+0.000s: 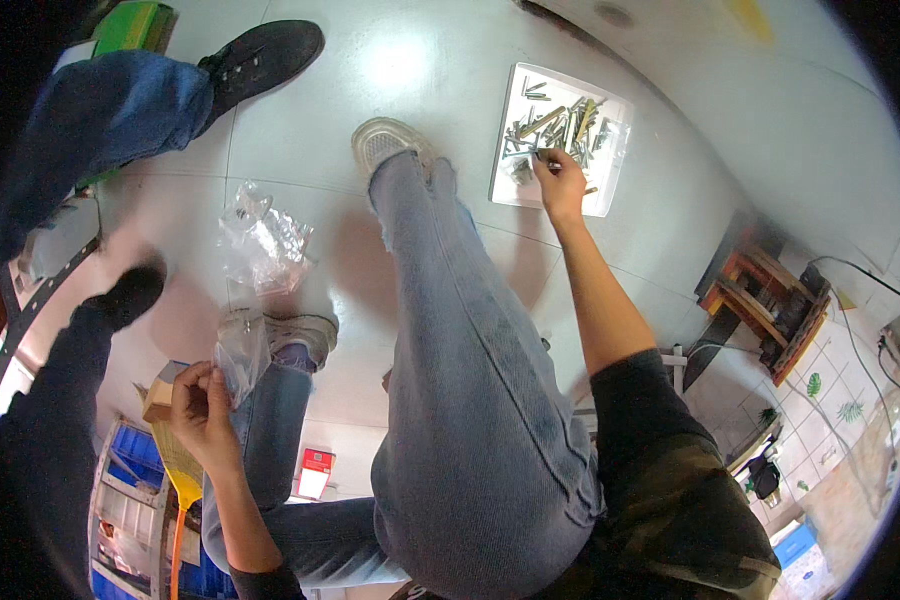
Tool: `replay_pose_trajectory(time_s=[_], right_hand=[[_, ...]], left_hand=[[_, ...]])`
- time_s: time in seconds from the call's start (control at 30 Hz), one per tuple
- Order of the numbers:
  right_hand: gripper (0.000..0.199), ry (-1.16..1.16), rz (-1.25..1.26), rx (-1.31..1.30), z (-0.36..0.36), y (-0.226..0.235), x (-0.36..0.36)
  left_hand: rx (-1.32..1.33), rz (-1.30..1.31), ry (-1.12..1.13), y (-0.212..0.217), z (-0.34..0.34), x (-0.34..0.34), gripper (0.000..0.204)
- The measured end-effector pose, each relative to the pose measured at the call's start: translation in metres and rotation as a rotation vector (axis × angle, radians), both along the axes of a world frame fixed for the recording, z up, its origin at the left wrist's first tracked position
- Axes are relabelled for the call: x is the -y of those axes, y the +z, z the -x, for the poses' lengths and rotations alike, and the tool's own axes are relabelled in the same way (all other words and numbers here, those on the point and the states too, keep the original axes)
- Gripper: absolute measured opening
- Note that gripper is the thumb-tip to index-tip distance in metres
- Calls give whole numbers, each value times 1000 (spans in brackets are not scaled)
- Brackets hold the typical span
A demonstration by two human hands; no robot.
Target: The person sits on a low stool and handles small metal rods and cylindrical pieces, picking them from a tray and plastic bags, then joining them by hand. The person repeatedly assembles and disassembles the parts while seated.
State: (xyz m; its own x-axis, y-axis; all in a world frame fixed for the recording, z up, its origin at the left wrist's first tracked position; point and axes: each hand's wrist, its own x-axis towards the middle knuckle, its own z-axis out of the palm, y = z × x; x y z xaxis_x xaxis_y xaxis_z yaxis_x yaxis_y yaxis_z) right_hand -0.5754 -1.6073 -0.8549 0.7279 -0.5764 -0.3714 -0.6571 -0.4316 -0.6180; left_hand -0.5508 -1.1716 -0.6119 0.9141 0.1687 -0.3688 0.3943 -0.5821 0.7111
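The left hand (208, 405) was found closed, with the edge of a clear plastic bag (242, 355) pinched between thumb and fingers. The bag was seen to be thin, glossy and creased, and to be hung in front of a light-coloured shoe (310, 335). The right hand (565, 185) was held over the lower part of a white tray (508, 185), its fingertips drawn together among the contents; whether a piece was gripped there could not be told.

The tray was noted as shallow, smooth and four-sided, set on the floor to the right of the person's legs. Slender metal pieces (573, 120), straight and hard-edged, some silver and some brass-toned, were heaped loosely in it at mixed angles.

Crumpled transparent packaging (262, 240), shiny and sharply folded, was observed on the pale, smooth floor tiles (430, 50) left of the raised leg. The legs were clad in faded ribbed-looking denim (480, 400). A co-worker's black shoe (265, 62) and blue denim trouser leg (120, 110) were recorded at upper left. A broom with yellow bristles (178, 465) and an orange handle was located near the left forearm.
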Motion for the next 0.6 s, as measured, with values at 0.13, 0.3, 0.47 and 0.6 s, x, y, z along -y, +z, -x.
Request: replay_pose_trajectory(time_s=[0.13, 0.3, 0.47, 0.6], right_hand=[[18, 162, 441, 150, -41, -12, -1], [19, 215, 488, -41, -56, -13, 24], [20, 275, 425, -38, -56, -12, 31], [23, 481, 530, -5, -63, -13, 30]], left_hand=[[-76, -2, 25, -2, -3, 5, 7], [-100, -12, -3, -3, -6, 12, 8], [-110, -38, 1, -5, -5, 14, 9], [-110, 10, -21, -5, -6, 16, 8]])
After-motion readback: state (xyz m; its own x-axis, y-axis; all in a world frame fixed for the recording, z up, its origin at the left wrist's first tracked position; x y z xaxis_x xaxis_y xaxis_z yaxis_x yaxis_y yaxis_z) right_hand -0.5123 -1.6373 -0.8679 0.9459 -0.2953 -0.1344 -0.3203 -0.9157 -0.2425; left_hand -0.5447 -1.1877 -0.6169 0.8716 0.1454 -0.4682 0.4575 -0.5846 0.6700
